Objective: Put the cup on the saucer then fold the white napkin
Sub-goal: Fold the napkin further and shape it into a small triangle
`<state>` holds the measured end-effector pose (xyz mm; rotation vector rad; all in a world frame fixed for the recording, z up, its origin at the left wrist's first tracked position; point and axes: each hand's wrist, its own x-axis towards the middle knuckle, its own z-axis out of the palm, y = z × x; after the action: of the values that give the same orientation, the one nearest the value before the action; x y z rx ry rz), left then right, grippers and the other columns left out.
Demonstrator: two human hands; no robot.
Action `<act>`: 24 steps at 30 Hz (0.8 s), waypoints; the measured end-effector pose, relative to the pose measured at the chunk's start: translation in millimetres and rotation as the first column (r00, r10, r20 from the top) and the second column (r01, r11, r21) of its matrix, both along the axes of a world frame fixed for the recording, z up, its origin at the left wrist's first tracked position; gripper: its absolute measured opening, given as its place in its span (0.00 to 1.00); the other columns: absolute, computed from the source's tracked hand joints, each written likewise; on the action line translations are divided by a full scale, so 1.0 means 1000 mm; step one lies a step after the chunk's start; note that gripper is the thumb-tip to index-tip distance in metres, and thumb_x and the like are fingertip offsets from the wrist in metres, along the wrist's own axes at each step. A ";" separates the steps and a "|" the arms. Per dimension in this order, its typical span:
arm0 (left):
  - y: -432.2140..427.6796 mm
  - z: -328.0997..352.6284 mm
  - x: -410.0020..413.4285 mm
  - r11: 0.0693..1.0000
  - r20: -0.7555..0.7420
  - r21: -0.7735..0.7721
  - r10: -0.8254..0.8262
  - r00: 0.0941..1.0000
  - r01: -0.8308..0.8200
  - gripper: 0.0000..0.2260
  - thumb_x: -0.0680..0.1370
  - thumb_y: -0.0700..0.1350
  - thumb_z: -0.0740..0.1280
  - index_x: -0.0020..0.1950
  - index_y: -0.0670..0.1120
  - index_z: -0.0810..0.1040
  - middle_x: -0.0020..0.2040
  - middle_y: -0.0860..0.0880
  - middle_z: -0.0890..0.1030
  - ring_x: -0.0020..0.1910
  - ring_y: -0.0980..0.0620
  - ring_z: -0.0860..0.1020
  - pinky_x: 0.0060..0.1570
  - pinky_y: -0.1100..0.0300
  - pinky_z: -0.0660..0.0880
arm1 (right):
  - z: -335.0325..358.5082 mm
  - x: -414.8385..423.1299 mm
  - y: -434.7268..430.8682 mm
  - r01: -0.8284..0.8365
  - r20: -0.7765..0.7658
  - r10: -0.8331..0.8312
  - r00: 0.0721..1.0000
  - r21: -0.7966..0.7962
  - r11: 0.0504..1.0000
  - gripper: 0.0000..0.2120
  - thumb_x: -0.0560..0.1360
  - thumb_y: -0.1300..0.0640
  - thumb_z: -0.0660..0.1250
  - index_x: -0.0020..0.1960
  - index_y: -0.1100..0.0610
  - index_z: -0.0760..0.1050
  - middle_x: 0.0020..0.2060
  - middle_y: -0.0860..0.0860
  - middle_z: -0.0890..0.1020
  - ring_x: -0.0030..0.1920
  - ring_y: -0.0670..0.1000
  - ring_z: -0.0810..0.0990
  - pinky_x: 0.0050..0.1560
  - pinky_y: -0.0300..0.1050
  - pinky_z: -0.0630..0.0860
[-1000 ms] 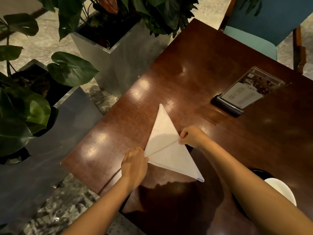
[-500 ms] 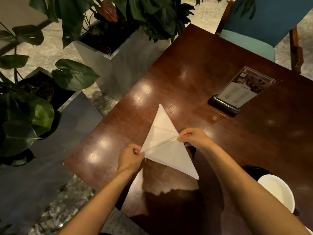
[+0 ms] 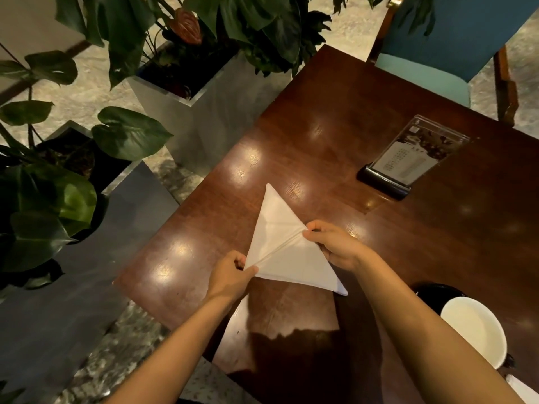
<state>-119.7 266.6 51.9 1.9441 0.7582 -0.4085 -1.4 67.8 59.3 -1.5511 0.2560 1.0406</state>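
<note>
The white napkin (image 3: 287, 249) lies on the dark wooden table (image 3: 364, 118), folded into a long triangle with one tip pointing away and another toward the lower right. A raised crease runs across its middle. My left hand (image 3: 230, 275) pinches the left end of that crease and my right hand (image 3: 332, 243) pinches the right end. The white cup (image 3: 474, 330) stands at the lower right on a dark saucer (image 3: 431, 290); my right forearm partly hides both.
A menu card in a clear stand (image 3: 408, 158) sits at the back right of the table. Metal planters with large-leafed plants (image 3: 204, 91) stand close to the left table edge. A blue chair (image 3: 455, 39) is at the far side.
Both hands have lifted the napkin's middle into a taut ridge between them. The hands have drawn slightly nearer to me while the view shifted a little.
</note>
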 end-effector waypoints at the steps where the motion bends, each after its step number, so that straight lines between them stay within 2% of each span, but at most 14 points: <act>1: 0.002 0.002 -0.001 0.996 0.010 -0.080 0.042 0.999 -0.041 0.08 0.72 0.42 0.71 0.39 0.46 0.72 0.43 0.44 0.81 0.45 0.42 0.80 0.50 0.47 0.76 | 0.002 0.000 -0.001 0.023 -0.017 -0.023 1.000 0.036 0.999 0.07 0.78 0.60 0.63 0.40 0.55 0.72 0.37 0.51 0.79 0.37 0.49 0.77 0.38 0.41 0.73; 4: 0.005 0.006 -0.003 0.958 -0.002 -0.269 0.100 0.995 -0.097 0.08 0.74 0.41 0.69 0.39 0.46 0.71 0.40 0.46 0.78 0.44 0.46 0.77 0.54 0.48 0.75 | 0.006 0.000 -0.003 0.074 -0.056 -0.068 0.996 0.111 0.991 0.06 0.78 0.62 0.62 0.41 0.57 0.72 0.37 0.51 0.81 0.36 0.47 0.81 0.36 0.39 0.78; 7: 0.004 0.008 -0.003 0.922 -0.019 -0.369 0.116 0.993 -0.115 0.06 0.76 0.41 0.66 0.42 0.45 0.69 0.42 0.43 0.73 0.45 0.48 0.73 0.50 0.54 0.70 | 0.007 0.000 -0.003 0.093 -0.077 -0.083 0.994 0.137 0.986 0.06 0.78 0.62 0.62 0.42 0.57 0.72 0.38 0.52 0.81 0.36 0.48 0.82 0.36 0.39 0.79; 9: 0.003 0.009 -0.003 0.890 0.001 -0.435 0.156 0.988 -0.140 0.06 0.77 0.39 0.65 0.43 0.44 0.69 0.45 0.43 0.71 0.47 0.47 0.73 0.51 0.56 0.73 | 0.006 0.000 -0.002 0.102 -0.067 -0.094 0.993 0.136 0.985 0.06 0.77 0.62 0.63 0.42 0.57 0.73 0.38 0.52 0.81 0.37 0.48 0.82 0.37 0.39 0.79; 10: 0.003 0.010 -0.003 0.859 0.004 -0.484 0.195 0.981 -0.169 0.05 0.77 0.38 0.64 0.44 0.43 0.69 0.46 0.42 0.71 0.48 0.47 0.74 0.50 0.56 0.76 | 0.006 0.000 -0.002 0.097 -0.036 -0.093 0.995 0.121 0.988 0.05 0.77 0.62 0.63 0.42 0.57 0.73 0.38 0.51 0.81 0.38 0.48 0.81 0.38 0.39 0.79; 13: 0.002 0.016 -0.002 0.755 0.011 -0.601 0.336 0.942 -0.263 0.05 0.77 0.35 0.64 0.49 0.41 0.69 0.47 0.43 0.75 0.47 0.47 0.79 0.39 0.59 0.82 | 0.009 -0.001 0.002 0.077 0.149 -0.079 0.986 0.016 0.997 0.04 0.75 0.62 0.66 0.42 0.56 0.75 0.36 0.50 0.80 0.35 0.44 0.79 0.34 0.34 0.75; 15: 0.003 0.019 -0.003 0.756 0.077 -0.592 0.399 0.914 -0.280 0.09 0.76 0.33 0.65 0.52 0.42 0.69 0.48 0.45 0.77 0.44 0.48 0.79 0.36 0.62 0.81 | 0.011 0.000 0.003 0.106 0.251 -0.099 0.963 -0.013 0.994 0.04 0.73 0.65 0.68 0.42 0.57 0.77 0.35 0.50 0.81 0.35 0.44 0.80 0.35 0.32 0.76; 18: 0.006 0.020 -0.003 0.831 0.230 -0.514 0.373 0.899 -0.213 0.16 0.74 0.31 0.66 0.57 0.44 0.68 0.50 0.46 0.79 0.43 0.50 0.80 0.37 0.66 0.79 | 0.013 0.004 0.002 0.105 0.317 -0.096 0.943 -0.013 0.994 0.07 0.71 0.67 0.69 0.44 0.56 0.77 0.31 0.47 0.83 0.36 0.44 0.81 0.41 0.37 0.78; 21: 0.010 0.022 -0.002 0.902 0.342 -0.412 0.287 0.895 -0.132 0.18 0.73 0.29 0.66 0.59 0.44 0.69 0.49 0.53 0.79 0.42 0.64 0.80 0.40 0.71 0.76 | 0.015 0.006 0.004 0.043 0.347 -0.044 0.937 0.013 0.999 0.10 0.72 0.67 0.68 0.48 0.54 0.77 0.32 0.48 0.82 0.37 0.44 0.82 0.43 0.39 0.77; 24: 0.015 0.023 0.002 0.926 0.387 -0.365 0.246 0.889 -0.097 0.21 0.72 0.27 0.66 0.60 0.45 0.69 0.49 0.57 0.77 0.42 0.71 0.78 0.40 0.74 0.74 | 0.020 0.008 0.006 -0.096 0.366 0.101 0.925 -0.031 0.995 0.17 0.73 0.65 0.68 0.59 0.51 0.74 0.39 0.53 0.81 0.44 0.48 0.82 0.51 0.39 0.77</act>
<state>-117.6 281.7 75.0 1.5474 0.5271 0.0096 6.3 73.8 79.5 -1.7495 -0.0766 0.8042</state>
